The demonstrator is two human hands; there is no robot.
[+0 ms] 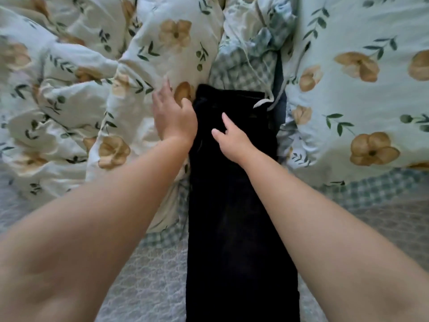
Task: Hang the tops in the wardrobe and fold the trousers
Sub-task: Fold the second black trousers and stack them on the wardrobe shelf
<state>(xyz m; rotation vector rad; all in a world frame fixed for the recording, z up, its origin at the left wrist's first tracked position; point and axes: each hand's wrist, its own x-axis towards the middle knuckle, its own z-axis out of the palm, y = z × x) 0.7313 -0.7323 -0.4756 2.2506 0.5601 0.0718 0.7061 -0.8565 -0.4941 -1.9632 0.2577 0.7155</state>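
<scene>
Item: black trousers (232,205), laid lengthwise on the bed (144,275) between folds of floral duvet (69,89). Your left hand (174,115): grip apart, fingers spread, thumb at the trousers' left edge. Your right hand (232,140): grip apart, forefinger on the cloth.

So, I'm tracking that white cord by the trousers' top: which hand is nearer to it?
Right. The right hand is on the black trousers, just below and left of the white cord; the left hand is farther, at the trousers' left edge.
</scene>
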